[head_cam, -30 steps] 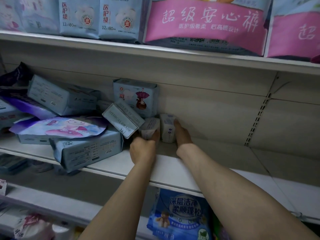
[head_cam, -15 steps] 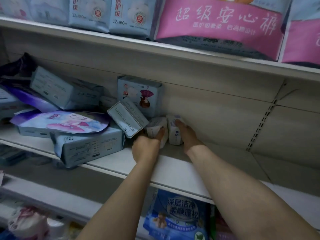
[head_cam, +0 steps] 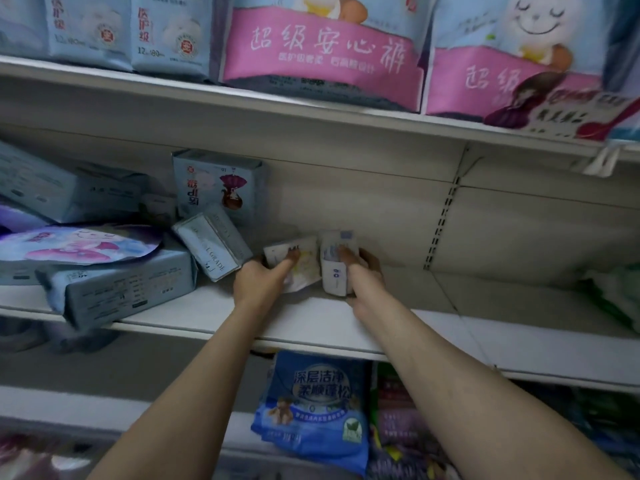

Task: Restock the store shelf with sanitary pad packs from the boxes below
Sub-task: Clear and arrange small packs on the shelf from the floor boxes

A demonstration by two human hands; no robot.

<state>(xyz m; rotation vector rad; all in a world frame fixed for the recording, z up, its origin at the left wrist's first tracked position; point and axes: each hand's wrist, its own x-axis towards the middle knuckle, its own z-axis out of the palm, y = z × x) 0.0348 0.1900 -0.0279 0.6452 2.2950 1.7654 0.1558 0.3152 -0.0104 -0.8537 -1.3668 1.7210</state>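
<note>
Hands grip two small packs on white metal store shelf (head_cam: 311,323): left hand (head_cam: 258,282) pinches tilted white sanitary pad pack (head_cam: 298,265), right hand (head_cam: 363,271) clasps upright pale-blue-and-white pad pack (head_cam: 334,268), just beside it.

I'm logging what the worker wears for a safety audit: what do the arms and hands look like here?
Both forearms are bare, with no sleeves in view. The left hand and right hand wear no gloves. No watch, bracelet or ring shows, though the fingers are slightly blurred.
</note>
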